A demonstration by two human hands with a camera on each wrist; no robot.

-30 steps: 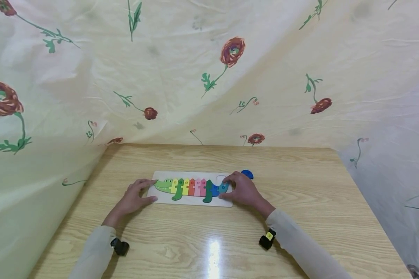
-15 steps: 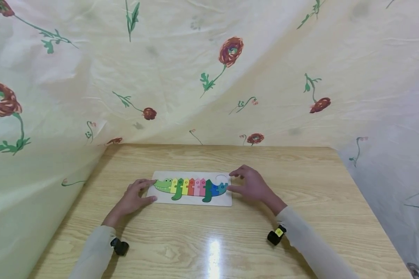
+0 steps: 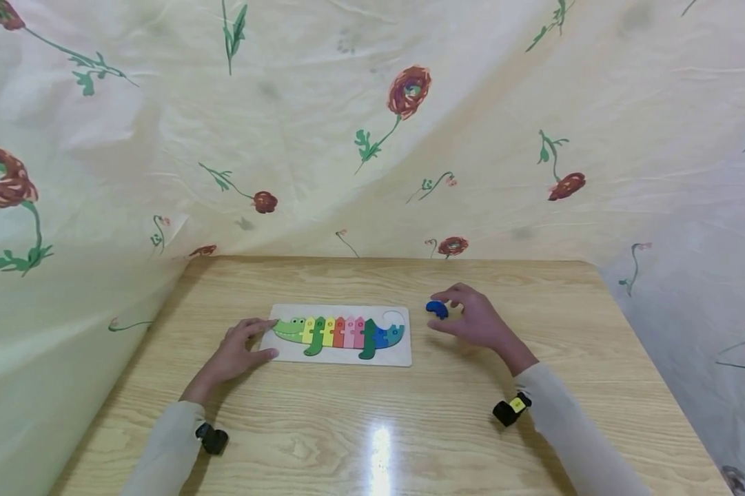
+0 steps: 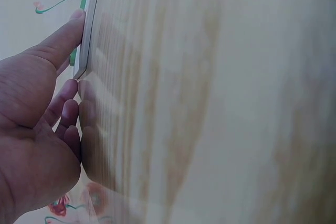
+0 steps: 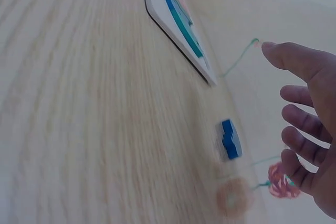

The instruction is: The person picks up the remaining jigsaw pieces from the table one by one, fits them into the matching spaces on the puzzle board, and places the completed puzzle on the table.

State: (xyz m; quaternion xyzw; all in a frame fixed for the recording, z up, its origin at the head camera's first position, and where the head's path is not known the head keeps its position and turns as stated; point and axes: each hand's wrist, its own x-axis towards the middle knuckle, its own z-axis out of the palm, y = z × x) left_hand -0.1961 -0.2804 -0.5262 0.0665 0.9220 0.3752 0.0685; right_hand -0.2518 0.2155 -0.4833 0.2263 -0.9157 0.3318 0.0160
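Observation:
A wooden crocodile puzzle board [image 3: 397, 355] lies flat, bearing a green head, yellow, orange, pink and green body pieces and blue tail pieces. A curled outline at its right end holds no piece. My left hand [image 3: 238, 351] rests at the board's left end, thumb [image 4: 68, 38] and index finger pressing on it, the other fingers bent beside its edge. Off the board's right side lies a loose blue puzzle piece [image 3: 436, 308], curved, with a notched end. My right hand [image 3: 474, 320] hovers around it, thumb and index finger spread apart; the right wrist view shows the blue piece [image 5: 229, 140] untouched.
The wood-grain table [image 3: 322, 427] runs back to a flower-printed cloth [image 3: 310, 138], which also hangs along the left and right sides. Each wrist wears a small black camera; the right one [image 3: 508, 411] has a yellow mark.
My right hand has left the board's tail end and moved right and back, its fingers now on either side of the loose blue piece. The left hand has stayed put.

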